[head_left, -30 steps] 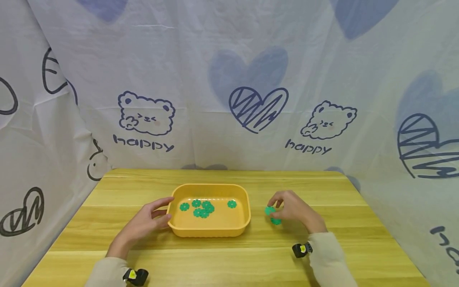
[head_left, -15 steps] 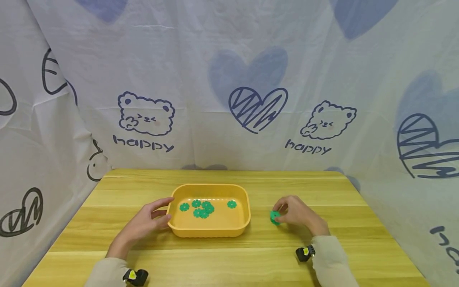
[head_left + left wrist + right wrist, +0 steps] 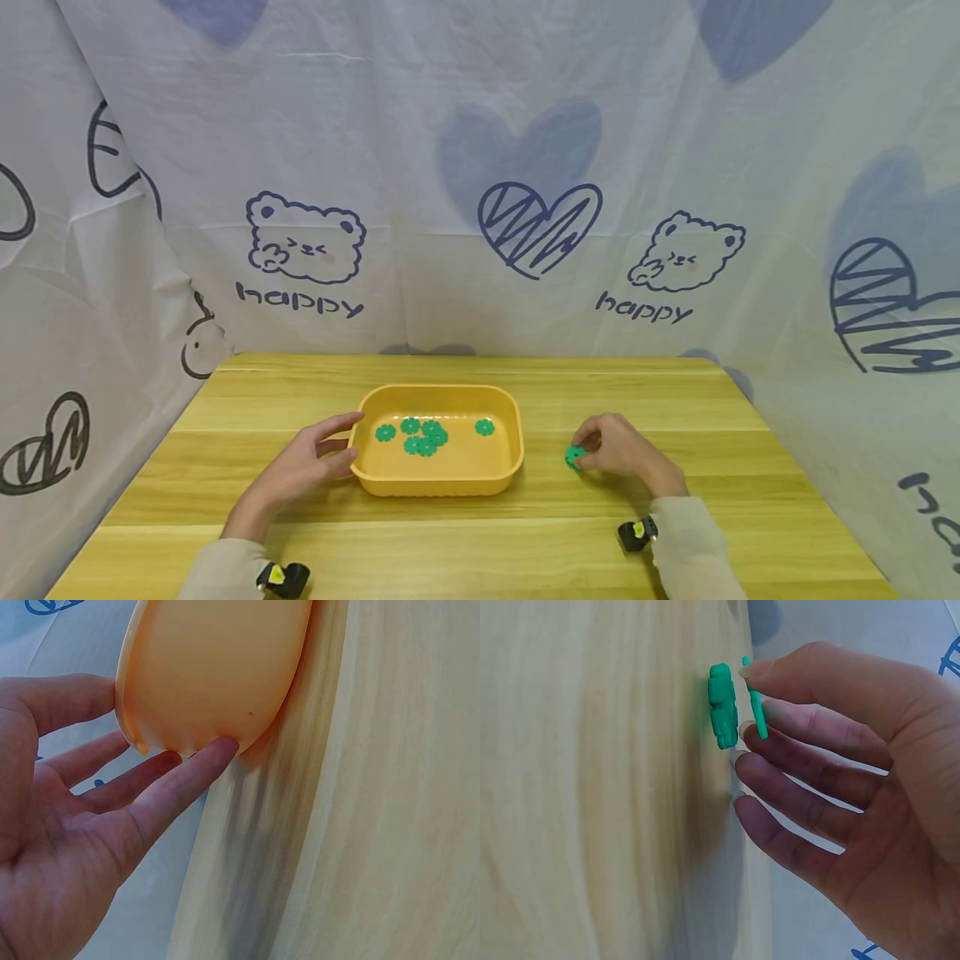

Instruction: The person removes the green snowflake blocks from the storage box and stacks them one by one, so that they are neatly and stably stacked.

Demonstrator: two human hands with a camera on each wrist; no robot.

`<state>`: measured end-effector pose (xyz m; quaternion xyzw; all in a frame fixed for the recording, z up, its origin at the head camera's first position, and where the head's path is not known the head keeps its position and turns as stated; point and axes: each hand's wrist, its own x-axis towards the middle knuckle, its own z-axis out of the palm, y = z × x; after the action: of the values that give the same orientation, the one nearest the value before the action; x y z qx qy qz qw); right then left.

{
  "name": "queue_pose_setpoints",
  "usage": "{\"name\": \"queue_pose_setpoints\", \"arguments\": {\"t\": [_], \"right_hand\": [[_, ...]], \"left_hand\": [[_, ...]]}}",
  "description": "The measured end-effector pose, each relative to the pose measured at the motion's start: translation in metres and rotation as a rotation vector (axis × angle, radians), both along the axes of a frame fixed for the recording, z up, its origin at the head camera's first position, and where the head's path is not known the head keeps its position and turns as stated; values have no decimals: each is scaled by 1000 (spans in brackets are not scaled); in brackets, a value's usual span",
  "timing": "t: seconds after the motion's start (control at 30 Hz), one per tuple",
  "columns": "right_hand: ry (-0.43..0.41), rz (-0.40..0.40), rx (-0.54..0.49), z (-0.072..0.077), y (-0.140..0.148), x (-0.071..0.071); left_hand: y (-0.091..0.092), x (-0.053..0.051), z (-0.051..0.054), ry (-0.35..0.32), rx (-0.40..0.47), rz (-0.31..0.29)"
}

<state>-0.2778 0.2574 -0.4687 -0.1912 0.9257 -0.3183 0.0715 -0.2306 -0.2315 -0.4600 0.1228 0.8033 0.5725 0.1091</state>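
Several green flower-shaped discs (image 3: 485, 427) lie in a yellow tray (image 3: 437, 487) on the table. The left hand (image 3: 303, 462) touches the tray's left end; in the left wrist view its fingers and thumb rest against the tray wall (image 3: 217, 667). Right of the tray, the right hand (image 3: 618, 450) pinches a green disc (image 3: 573, 454). In the right wrist view that thin disc (image 3: 757, 709) is held between thumb and fingers, a small gap away from a thicker green piece (image 3: 722, 706) at the table surface. Whether that piece is one disc or a stack, I cannot tell.
The wooden table (image 3: 450, 550) has a patterned white cloth (image 3: 420, 275) hanging behind it and at both sides. A small black device (image 3: 637, 533) is worn at the right wrist, and another (image 3: 283, 579) at the left.
The right hand has moved slightly right and toward the near edge, bringing its disc over the green piece on the table. The left hand and tray have not visibly moved.
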Motion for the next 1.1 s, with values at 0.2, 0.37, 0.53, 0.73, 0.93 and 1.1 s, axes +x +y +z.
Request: {"name": "queue_pose_setpoints", "arguments": {"t": [0.2,0.37,0.53,0.73,0.93,1.1], "right_hand": [[26,4,15,-2,0,0],[33,9,28,-3,0,0],[41,9,45,-3,0,0],[44,8,51,-2,-1,2],[46,10,51,-2,-1,2],[51,13,49,-2,-1,2]], "left_hand": [[0,0,0,-2,-1,4],[0,0,0,-2,0,4],[0,0,0,-2,3,1],[0,0,-1,-4,-3,3],[0,-1,-2,-6,0,4],[0,-1,-1,-2,-4,1]]}}
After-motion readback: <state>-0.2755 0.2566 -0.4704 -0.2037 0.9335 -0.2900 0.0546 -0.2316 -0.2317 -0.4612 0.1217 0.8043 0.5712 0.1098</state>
